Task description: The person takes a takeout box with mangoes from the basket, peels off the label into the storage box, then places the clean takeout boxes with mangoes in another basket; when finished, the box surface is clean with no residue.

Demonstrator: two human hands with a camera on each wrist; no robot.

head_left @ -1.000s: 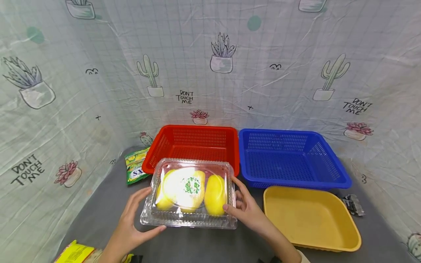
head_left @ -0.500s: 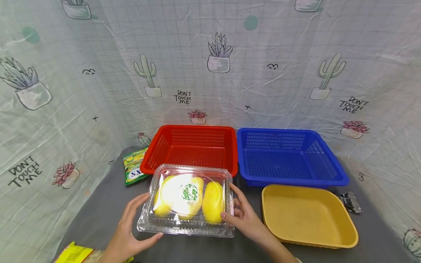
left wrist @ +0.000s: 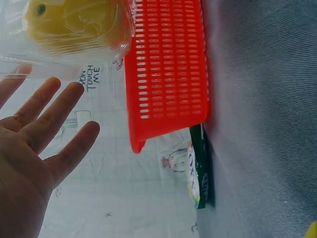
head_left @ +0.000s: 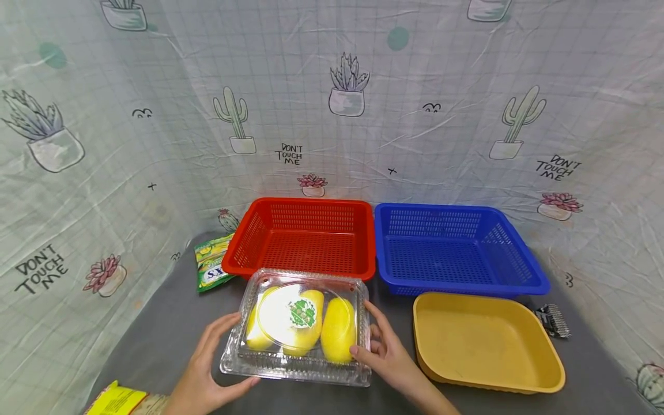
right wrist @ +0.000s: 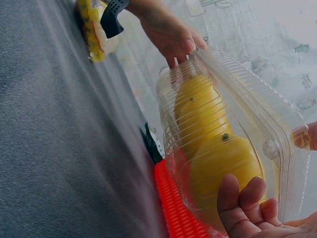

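Note:
A clear plastic clamshell box (head_left: 298,373) of yellow mangoes (head_left: 339,331) is held between both hands, in front of the red basket (head_left: 311,253). A round green-and-white sticker (head_left: 302,313) shows on its lid. My left hand (head_left: 204,369) holds the left front corner, thumb at the front edge and index finger at the side. In the left wrist view its other fingers (left wrist: 54,116) are spread beside the box. My right hand (head_left: 386,351) grips the right side, thumb near the front corner; the right wrist view shows its curled fingers (right wrist: 252,191) against the box wall.
A blue basket (head_left: 519,271) stands right of the red one, with a yellow tray (head_left: 482,340) in front of it. A green packet (head_left: 211,268) lies left of the red basket. A yellow bag (head_left: 116,400) is at lower left, a black-and-silver item (head_left: 554,320) at far right.
The box has come down and toward me, away from the red basket, with both hands moving along with it. The baskets and tray stay where they were.

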